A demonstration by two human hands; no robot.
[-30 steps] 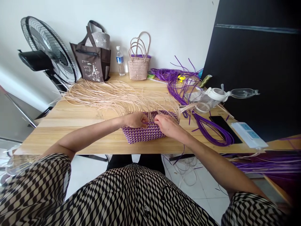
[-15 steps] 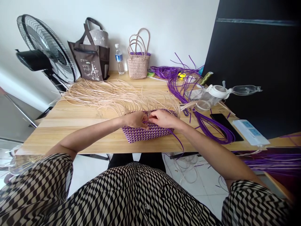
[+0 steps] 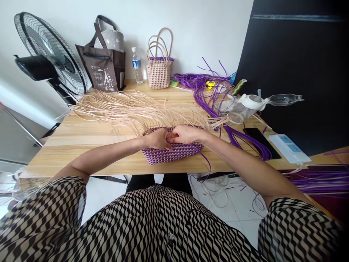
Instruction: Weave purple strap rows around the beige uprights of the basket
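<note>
A half-woven basket (image 3: 171, 154) in purple and beige lies at the front edge of the table, long loose beige strands (image 3: 117, 107) fanning out from its far side. My left hand (image 3: 158, 139) is closed on its upper edge, thumb toward me. Right beside it, my right hand (image 3: 187, 134) has its fingertips pinched together at the rim, almost touching the left fingers. A thin strand appears to be in that pinch; the fingers hide most of it. One purple strand (image 3: 205, 158) curves off the basket's right side and hangs over the table edge.
Along the wall stand a fan (image 3: 51, 54), a brown tote bag (image 3: 102, 69), a water bottle (image 3: 137, 67) and a finished woven basket (image 3: 159, 74). To the right are purple strand bundles (image 3: 201, 94), a clear jug (image 3: 242, 111), a phone (image 3: 260, 142) and a power strip (image 3: 287, 148).
My right hand has shifted slightly left, its fingers now closer against my left hand. The left hand keeps its hold, and the view has tipped a little.
</note>
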